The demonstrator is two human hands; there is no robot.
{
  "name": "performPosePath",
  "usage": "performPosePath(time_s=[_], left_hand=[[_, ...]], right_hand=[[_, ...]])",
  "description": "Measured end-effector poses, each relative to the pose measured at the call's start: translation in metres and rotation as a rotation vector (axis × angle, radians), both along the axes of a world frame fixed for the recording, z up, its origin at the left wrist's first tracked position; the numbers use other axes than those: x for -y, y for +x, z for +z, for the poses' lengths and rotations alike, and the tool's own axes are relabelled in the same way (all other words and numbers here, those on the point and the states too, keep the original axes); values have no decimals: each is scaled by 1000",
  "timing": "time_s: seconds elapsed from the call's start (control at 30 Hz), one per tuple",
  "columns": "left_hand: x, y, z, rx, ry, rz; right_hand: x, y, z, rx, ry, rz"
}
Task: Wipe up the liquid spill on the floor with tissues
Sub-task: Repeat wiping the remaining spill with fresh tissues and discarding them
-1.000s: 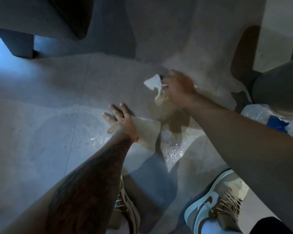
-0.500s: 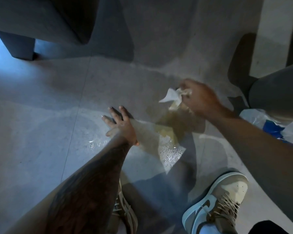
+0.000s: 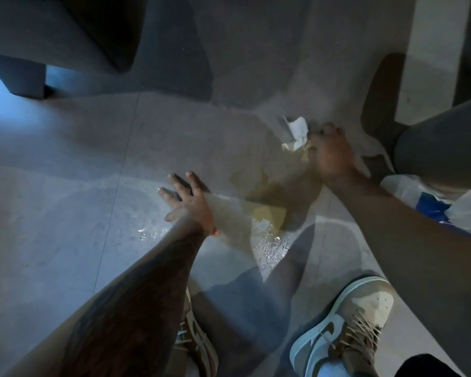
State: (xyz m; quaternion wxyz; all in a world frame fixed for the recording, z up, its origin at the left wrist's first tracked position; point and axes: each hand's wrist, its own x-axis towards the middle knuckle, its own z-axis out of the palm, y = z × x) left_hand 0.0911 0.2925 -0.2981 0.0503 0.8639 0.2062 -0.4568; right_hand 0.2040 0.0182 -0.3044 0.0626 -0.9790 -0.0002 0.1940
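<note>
A yellowish liquid spill (image 3: 267,210) spreads over the grey tiled floor (image 3: 65,213) in the middle, with wet glints toward my feet. My right hand (image 3: 331,153) grips a crumpled white tissue (image 3: 297,133), partly stained yellow, and presses it to the floor at the spill's far right edge. My left hand (image 3: 189,202) rests flat on the floor with fingers spread, just left of the spill, holding nothing.
A dark sofa base (image 3: 52,44) stands at the upper left. A grey rounded object (image 3: 441,148) and a white-and-blue plastic pack (image 3: 430,202) sit at the right. My two sneakers (image 3: 348,327) are planted near the bottom edge.
My right hand has swept the tissue from the spill's far middle out to the right. My left hand stays planted on the floor.
</note>
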Motion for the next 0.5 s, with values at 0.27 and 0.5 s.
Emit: performPosePath(time_s=[0.27, 0.5], left_hand=[[0, -1, 1, 5, 8, 1], [0, -3, 3, 14, 7, -10]], right_hand=[[-10, -72, 5, -108, 234, -27], [36, -25, 25, 130, 256, -176]])
